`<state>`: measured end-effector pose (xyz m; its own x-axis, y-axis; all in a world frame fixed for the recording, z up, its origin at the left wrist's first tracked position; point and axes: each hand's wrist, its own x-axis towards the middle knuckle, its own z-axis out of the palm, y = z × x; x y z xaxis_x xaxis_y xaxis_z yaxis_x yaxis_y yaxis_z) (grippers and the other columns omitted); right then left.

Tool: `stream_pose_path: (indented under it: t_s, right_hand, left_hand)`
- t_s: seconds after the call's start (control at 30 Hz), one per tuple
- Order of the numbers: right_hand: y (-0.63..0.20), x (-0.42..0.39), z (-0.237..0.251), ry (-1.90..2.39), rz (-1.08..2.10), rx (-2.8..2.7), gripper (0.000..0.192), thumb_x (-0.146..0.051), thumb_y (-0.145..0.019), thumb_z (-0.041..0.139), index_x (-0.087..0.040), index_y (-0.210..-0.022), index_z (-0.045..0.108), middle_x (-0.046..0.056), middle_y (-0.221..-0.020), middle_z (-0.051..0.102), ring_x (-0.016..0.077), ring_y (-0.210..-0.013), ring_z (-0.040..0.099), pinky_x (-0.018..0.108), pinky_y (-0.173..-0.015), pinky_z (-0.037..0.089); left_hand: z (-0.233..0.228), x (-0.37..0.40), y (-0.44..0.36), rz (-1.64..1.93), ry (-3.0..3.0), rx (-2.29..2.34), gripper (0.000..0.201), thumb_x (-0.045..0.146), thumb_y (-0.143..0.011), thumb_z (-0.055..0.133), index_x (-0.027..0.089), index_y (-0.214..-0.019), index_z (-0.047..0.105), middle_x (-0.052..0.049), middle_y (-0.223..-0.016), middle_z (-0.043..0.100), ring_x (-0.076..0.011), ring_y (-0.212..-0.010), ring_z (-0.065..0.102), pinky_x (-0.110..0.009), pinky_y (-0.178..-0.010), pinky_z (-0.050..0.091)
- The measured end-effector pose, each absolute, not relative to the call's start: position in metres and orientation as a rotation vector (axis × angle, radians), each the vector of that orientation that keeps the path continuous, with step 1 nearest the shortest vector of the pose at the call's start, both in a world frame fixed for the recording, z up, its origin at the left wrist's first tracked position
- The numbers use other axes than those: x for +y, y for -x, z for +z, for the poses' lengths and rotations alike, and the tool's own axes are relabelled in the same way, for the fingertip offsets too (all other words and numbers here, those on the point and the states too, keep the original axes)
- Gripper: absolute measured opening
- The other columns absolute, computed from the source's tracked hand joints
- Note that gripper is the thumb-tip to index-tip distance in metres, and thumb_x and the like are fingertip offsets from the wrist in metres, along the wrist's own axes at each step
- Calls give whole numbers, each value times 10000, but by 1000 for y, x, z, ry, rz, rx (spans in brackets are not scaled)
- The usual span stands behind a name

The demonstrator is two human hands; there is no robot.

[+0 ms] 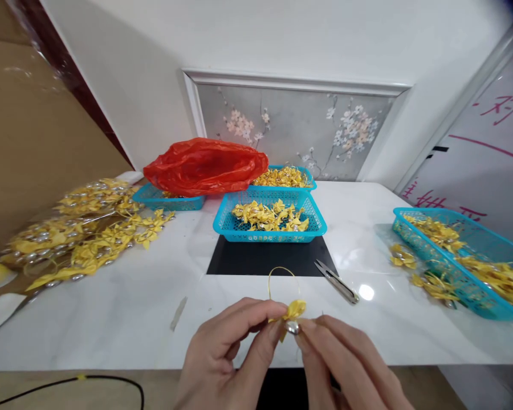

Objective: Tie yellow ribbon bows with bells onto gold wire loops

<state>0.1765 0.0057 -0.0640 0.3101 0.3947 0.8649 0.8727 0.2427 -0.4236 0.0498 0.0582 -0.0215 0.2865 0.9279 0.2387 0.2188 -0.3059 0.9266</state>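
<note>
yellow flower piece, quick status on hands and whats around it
Left hand and right hand both pinch the yellow flower piece over the table edge. Thread loop rises from it. Snips lie just beyond, apart.

The red bag [205,166] hid most of the left basket [167,199], and the frame's bottom edge cut off both wrists.

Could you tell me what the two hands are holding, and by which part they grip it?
Both the left hand and right hand pinch a small yellow ribbon bow at its centre, beside its silver bead.
</note>
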Motion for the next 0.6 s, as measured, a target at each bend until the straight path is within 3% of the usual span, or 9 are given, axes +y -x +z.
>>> stream_pose_path:
  t_s: [0.1,0.27,0.4,0.6]
  right_hand:
    - [-177,10,-68,1256,-572,-1363,147,-50,-847,697,-165,-930,736,31,-804,770,194,-708,732,303,-594,549]
    - [-181,19,-65,1097,-567,-1333,149,-113,-936,616,-177,-875,735,14,-708,749,149,-545,667,294,-449,480]
    - [-189,17,-65,999,-491,-1442,148,-87,-921,622,-172,-887,739,22,-741,747,125,-507,605,272,-404,441]
    - [-195,6,-69,1163,-335,-1325,257,2,-854,624,-229,-904,724,16,-804,694,145,-662,657,281,-577,520]
  left_hand:
    - [-22,57,-48,1052,-1676,1035,170,231,-861,672,325,-929,795,23,-957,798,-147,-825,739,-141,-746,578]
    - [-16,56,-51,1085,-1654,965,180,187,-851,662,323,-860,778,51,-847,771,-128,-746,716,-127,-686,560]
    - [-14,55,-48,1064,-1658,966,176,200,-856,664,334,-880,775,50,-859,770,-128,-767,715,-114,-691,547]
    - [-16,56,-45,1070,-1648,994,160,224,-850,688,346,-891,782,41,-890,769,-132,-787,706,-107,-688,538]
